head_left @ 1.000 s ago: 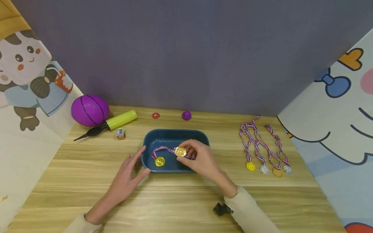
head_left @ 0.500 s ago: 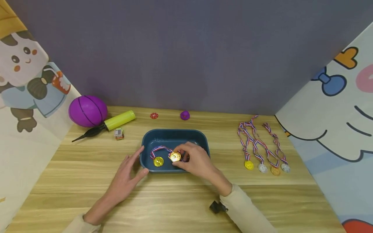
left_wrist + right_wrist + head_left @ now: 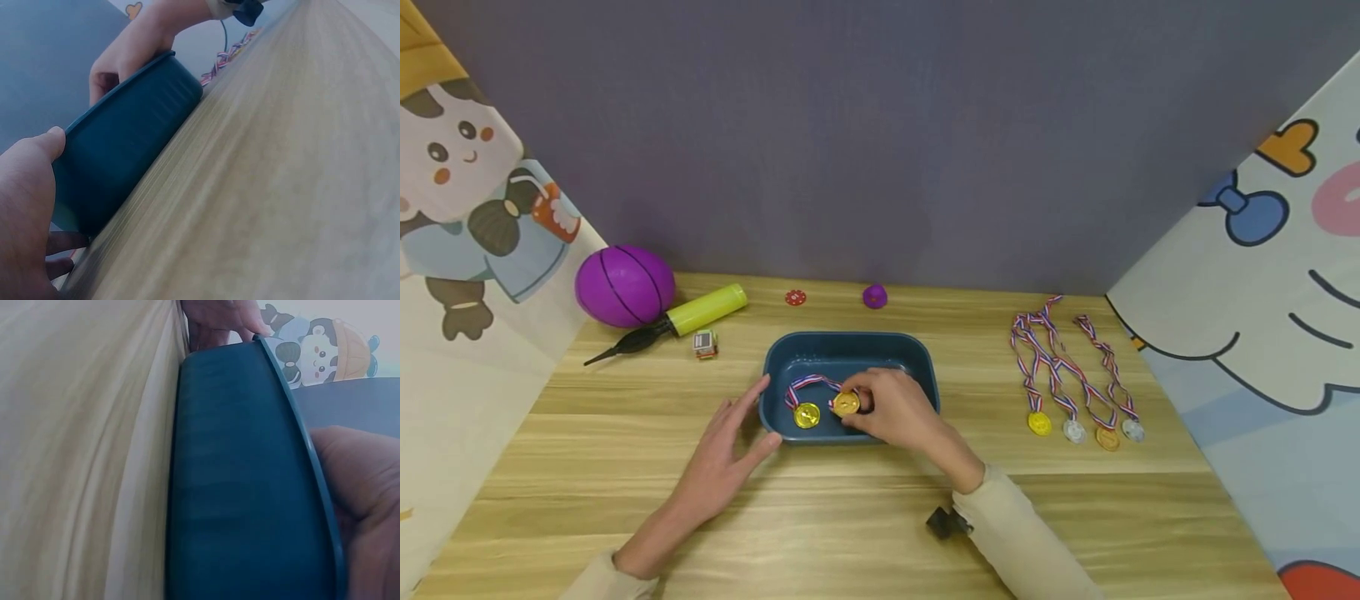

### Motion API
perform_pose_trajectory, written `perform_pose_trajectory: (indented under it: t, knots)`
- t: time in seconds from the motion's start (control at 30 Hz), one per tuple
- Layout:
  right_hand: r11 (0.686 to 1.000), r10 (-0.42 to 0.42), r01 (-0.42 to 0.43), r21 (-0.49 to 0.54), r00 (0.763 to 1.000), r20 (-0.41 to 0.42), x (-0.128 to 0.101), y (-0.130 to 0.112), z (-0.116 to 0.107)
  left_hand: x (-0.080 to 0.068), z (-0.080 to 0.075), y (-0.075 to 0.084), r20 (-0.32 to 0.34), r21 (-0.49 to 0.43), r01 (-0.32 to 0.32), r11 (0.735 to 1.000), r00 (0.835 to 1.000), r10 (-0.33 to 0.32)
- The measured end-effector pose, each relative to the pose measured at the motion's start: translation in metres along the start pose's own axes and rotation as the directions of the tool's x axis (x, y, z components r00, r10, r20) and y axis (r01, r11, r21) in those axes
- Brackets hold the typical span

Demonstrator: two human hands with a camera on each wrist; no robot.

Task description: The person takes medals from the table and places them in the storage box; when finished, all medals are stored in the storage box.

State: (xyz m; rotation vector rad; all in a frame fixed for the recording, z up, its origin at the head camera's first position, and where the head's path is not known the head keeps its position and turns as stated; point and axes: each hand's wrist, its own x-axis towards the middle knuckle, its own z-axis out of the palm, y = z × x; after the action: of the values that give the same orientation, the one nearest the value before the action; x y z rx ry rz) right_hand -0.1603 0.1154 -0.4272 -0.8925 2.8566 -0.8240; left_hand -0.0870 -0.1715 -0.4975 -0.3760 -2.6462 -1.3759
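In the head view a dark blue basin (image 3: 850, 337) stands at the middle of the wooden table. My right hand (image 3: 895, 408) reaches into it and pinches a gold medal (image 3: 846, 404) between thumb and fingers, low in the basin. Left of that medal, a second gold medal (image 3: 807, 415) lies on the basin floor with its striped ribbon (image 3: 808, 381) curving above it. My left hand (image 3: 722, 458) rests at the basin's left end, fingers extended and thumb at the rim. From the left wrist, the left thumb (image 3: 53, 142) touches the basin wall (image 3: 125, 150).
Several medals (image 3: 1074, 431) with striped ribbons lie at the right. Back left are a purple ball (image 3: 625, 286), a yellow hand pump (image 3: 707, 310) and a small box (image 3: 705, 343). A red chip (image 3: 795, 297) and a small purple object (image 3: 875, 296) lie behind the basin.
My right hand has lowered the gold medal and carried it slightly left, toward the other medal in the basin. The left hand stays at the basin's left end.
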Motion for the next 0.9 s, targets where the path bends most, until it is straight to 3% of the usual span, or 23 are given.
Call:
perform_pose_trajectory:
  t: [0.3, 0.5, 0.9]
  knots:
    - [0.998, 0.051, -0.052, 0.036, 0.998, 0.029, 0.008, -0.001, 0.003, -0.001, -0.001, 0.001, 0.004, -0.007, 0.005, 1.0, 1.0, -0.005]
    - [0.996, 0.072, -0.076, 0.036, 0.992, 0.099, 0.01, 0.0, 0.004, 0.0, -0.001, 0.002, 0.011, -0.005, 0.016, 1.0, 1.0, -0.016]
    - [0.994, 0.061, -0.077, 0.082, 0.981, 0.181, 0.012, 0.007, 0.006, 0.0, -0.001, 0.0, 0.008, 0.0, 0.005, 1.0, 1.0, -0.005]
